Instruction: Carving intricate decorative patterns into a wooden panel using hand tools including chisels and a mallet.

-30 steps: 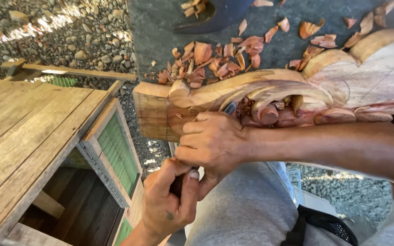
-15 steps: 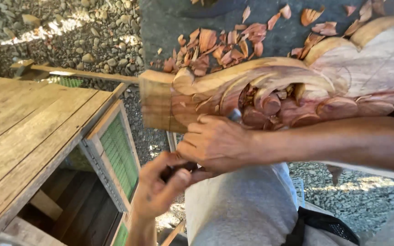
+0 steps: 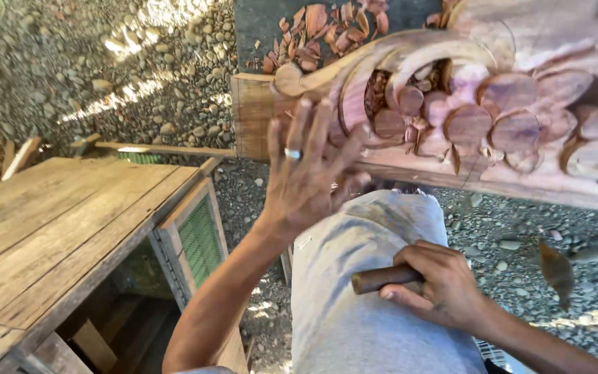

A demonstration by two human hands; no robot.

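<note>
Fingers spread wide, my left hand (image 3: 309,173) lies against the near edge of the carved wooden panel (image 3: 493,118), the grip flat and open, pinching nothing; I judge it is there to steady or feel the relief, since the palm covers the carved scrolls near the panel's left end. A ring (image 3: 293,153) sits on one finger. My right hand (image 3: 437,287) rests low on my lap, its grip pressed together around the wooden handle (image 3: 382,278) of a tool whose working end is hidden behind the fist, so I cannot tell what kind of tool it is. The panel lies across my knees, above the grey trousers (image 3: 361,277), tilted toward me so the cut surface faces up. Wood chips (image 3: 327,31) lie beyond it. A plank worktop (image 3: 50,228) stands to my left, apart from both hands, on gravel ground (image 3: 105,76).
</note>
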